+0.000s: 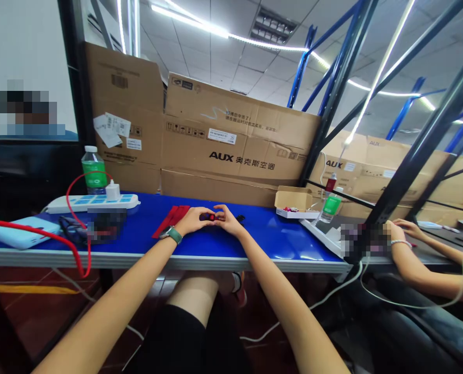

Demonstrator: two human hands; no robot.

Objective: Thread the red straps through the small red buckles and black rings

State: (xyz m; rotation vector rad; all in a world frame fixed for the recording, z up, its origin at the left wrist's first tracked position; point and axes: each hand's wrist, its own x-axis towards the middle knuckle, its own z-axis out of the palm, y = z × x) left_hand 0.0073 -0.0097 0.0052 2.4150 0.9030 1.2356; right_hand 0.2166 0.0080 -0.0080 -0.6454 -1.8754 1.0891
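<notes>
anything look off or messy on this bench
Two things. A red cable loops across the blue table and sags over its front edge. The paper labels on the left cardboard box sit crooked, partly peeling. The left hand and right hand pinch a small red part normally.

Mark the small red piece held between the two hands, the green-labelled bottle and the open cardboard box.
small red piece [211, 216]: head view, on its red middle.
green-labelled bottle [94, 176]: head view, on the green label.
open cardboard box [293, 199]: head view, on its raised brown lid flap.
</notes>
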